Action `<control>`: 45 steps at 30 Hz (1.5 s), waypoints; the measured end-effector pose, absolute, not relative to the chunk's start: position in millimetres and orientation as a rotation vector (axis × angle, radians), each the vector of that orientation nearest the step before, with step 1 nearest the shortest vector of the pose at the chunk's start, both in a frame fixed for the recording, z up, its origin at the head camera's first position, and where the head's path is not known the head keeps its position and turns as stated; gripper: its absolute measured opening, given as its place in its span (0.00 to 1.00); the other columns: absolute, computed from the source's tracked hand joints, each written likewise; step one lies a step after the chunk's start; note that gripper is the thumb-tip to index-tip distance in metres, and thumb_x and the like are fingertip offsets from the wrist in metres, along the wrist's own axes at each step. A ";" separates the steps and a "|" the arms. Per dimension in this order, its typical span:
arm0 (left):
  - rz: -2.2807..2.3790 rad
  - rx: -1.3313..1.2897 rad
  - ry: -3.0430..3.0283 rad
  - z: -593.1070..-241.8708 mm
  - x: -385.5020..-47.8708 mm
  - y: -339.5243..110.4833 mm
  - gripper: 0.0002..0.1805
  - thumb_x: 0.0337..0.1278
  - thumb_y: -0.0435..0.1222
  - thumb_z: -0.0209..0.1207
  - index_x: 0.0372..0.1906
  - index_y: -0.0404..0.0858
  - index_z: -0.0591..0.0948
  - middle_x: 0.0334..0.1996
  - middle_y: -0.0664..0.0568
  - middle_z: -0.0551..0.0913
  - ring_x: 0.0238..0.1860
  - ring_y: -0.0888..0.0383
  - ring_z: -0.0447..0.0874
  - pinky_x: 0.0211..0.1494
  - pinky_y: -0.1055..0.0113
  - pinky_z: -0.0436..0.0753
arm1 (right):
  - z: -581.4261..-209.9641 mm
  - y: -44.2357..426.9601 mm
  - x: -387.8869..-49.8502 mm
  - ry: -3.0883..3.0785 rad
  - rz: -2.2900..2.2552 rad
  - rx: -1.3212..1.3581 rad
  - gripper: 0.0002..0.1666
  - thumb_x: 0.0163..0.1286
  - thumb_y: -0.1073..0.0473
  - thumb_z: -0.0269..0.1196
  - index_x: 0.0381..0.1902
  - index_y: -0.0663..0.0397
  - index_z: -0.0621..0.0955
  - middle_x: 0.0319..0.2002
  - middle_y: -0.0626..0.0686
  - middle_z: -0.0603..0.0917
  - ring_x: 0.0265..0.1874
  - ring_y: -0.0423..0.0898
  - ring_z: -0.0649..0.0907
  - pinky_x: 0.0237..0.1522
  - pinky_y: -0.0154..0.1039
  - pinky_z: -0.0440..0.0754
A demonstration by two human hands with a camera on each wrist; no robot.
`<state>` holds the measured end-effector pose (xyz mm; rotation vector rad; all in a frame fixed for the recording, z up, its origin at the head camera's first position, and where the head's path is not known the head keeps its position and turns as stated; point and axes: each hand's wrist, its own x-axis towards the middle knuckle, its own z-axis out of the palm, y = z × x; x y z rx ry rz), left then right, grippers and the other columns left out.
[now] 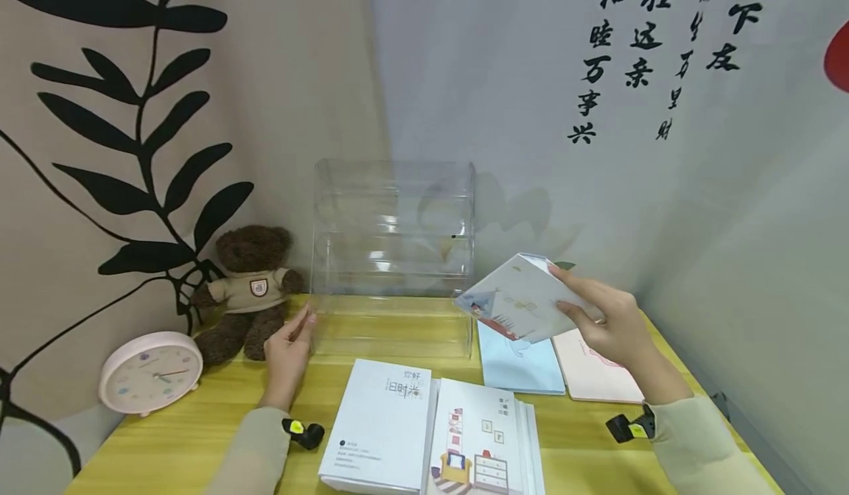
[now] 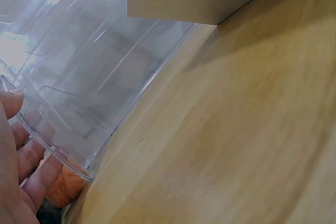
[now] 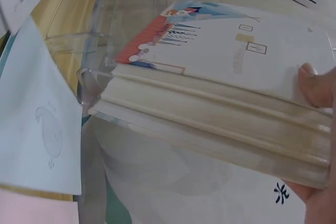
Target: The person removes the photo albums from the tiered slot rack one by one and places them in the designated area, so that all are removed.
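Note:
My right hand grips a small stack of white notebooks, thumb on the illustrated cover and fingers beneath. They are held tilted in the air, right of a clear plastic tiered rack. Page edges of the notebooks face the right wrist view. At the rack's left side, my left hand holds its edge between thumb and fingers; the clear side panel shows this in the left wrist view. The rack's tiers hold nothing that I can see.
Two white notebook stacks lie in front of the rack. Right of them are a light blue notebook and a pink notebook. A teddy bear and a round clock stand at left. Walls border the yellow table.

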<state>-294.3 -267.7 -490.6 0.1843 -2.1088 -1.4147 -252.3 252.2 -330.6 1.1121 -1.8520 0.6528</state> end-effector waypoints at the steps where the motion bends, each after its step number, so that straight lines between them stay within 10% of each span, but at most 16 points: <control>1: -1.414 0.186 -2.115 -490.4 -294.2 -268.6 0.23 0.66 0.56 0.61 0.63 0.60 0.81 0.54 0.57 0.86 0.50 0.61 0.85 0.46 0.74 0.81 | -332.7 253.9 -251.8 -1.850 0.658 1.106 0.30 0.57 0.68 0.74 0.59 0.65 0.83 0.44 0.56 0.89 0.39 0.45 0.89 0.41 0.26 0.82; 6: -1.403 0.184 -2.113 -490.4 -296.2 -270.5 0.22 0.66 0.55 0.61 0.63 0.59 0.81 0.55 0.55 0.85 0.54 0.52 0.85 0.55 0.53 0.82 | -337.1 261.7 -245.0 -1.826 0.685 1.115 0.28 0.74 0.47 0.64 0.56 0.68 0.83 0.43 0.58 0.89 0.40 0.40 0.88 0.40 0.25 0.82; 16: -1.424 0.173 -2.129 -488.1 -298.0 -271.1 0.25 0.67 0.56 0.60 0.65 0.56 0.80 0.58 0.54 0.83 0.58 0.51 0.83 0.58 0.51 0.80 | -359.5 287.9 -223.3 -2.005 0.967 1.030 0.40 0.39 0.89 0.70 0.56 0.70 0.82 0.39 0.61 0.88 0.35 0.36 0.88 0.28 0.29 0.84; 27: -1.400 0.221 -2.158 -488.7 -291.1 -273.5 0.23 0.67 0.57 0.60 0.64 0.60 0.80 0.57 0.55 0.84 0.56 0.54 0.83 0.50 0.72 0.81 | -392.1 330.4 -231.6 -2.338 1.620 1.076 0.30 0.69 0.79 0.59 0.69 0.70 0.72 0.49 0.49 0.87 0.31 0.50 0.89 0.25 0.46 0.86; 45: -1.356 0.210 -2.138 -493.8 -296.8 -270.2 0.24 0.66 0.56 0.60 0.64 0.57 0.81 0.56 0.55 0.84 0.57 0.56 0.83 0.50 0.81 0.77 | -438.1 344.2 -247.0 -2.800 2.022 1.131 0.27 0.71 0.69 0.61 0.67 0.69 0.74 0.47 0.59 0.88 0.37 0.48 0.89 0.38 0.41 0.87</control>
